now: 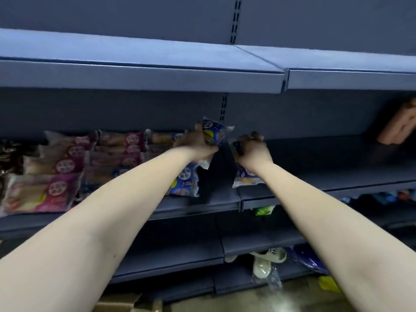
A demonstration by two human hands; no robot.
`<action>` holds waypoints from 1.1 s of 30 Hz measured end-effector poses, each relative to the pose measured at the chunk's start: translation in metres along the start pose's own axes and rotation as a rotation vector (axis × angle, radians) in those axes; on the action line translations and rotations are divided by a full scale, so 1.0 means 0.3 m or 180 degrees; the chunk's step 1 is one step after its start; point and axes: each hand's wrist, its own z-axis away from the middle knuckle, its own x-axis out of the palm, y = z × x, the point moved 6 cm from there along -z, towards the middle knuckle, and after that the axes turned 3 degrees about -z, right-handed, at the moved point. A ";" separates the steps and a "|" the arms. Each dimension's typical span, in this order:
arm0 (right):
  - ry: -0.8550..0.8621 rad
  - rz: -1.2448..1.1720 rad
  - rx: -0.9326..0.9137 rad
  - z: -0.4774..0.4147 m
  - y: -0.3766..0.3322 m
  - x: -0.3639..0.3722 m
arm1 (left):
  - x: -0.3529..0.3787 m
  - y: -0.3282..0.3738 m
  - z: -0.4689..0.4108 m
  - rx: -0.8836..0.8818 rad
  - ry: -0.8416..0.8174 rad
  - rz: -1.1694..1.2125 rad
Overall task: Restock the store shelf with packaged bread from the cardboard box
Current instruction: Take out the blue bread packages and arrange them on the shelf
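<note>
Two bare forearms [112, 210] stretch from the camera toward the middle shelf [315, 174]. The left hand [195, 144] has its fingers wrapped round a blue bread pack [215, 132], held tilted on end near the back panel. The right hand [253, 150] is curled over the far end of a second blue pack [246, 179]; blur hides whether it grips or only presses. Only a corner of the cardboard box [126, 305] shows, at the bottom edge.

Risks, as I judge them: the left hand's tight hold could squash the soft loaf. Stood on end, that pack may topple forward once released. The second pack lies at the shelf lip under the right wrist, so pulling the arm back could drag it off.

Count: three blue packs, including a third blue pack [184, 181] lying beneath the left wrist. The maroon bread packs [65, 165] stacked at left show about six round labels, though blur prevents a firm count.
</note>
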 end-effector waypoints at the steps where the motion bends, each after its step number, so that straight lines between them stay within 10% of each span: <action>1: -0.0003 0.0004 0.0021 0.010 0.039 0.004 | 0.029 0.044 -0.007 0.0009 -0.0044 0.0088; 12: -0.0177 0.0130 0.0489 0.042 0.305 0.068 | 0.364 0.183 -0.011 -0.0668 -0.0791 -0.0698; 33: -0.0893 0.0650 0.0339 0.039 0.359 0.200 | 0.452 0.195 -0.025 0.0166 -0.0457 -0.0821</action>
